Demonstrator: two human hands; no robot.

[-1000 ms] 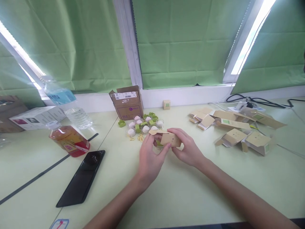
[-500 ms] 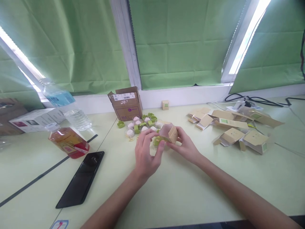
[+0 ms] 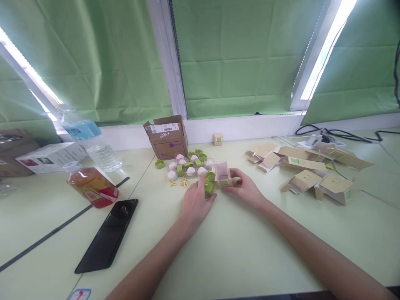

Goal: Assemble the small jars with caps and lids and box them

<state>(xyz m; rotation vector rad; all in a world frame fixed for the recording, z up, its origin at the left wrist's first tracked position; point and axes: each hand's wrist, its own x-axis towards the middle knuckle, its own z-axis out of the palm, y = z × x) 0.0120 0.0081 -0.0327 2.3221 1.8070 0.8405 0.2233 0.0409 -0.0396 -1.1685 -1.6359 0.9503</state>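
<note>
The left hand (image 3: pixel 196 203), thumb and fingers a little apart, has hold of the green piece (image 3: pixel 209 186), just left of the little open box (image 3: pixel 223 175) that the right hand (image 3: pixel 245 189) pinches with bent fingers.

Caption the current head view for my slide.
Right hand holding a small open box, left hand at green pieces beside it.

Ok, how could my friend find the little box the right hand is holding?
On the pale green table below the green blinds, find the right hand near the middle. It holds a small tan box with a green label. Unlike the closed little box near the wall, this one has its flap standing open.
</note>
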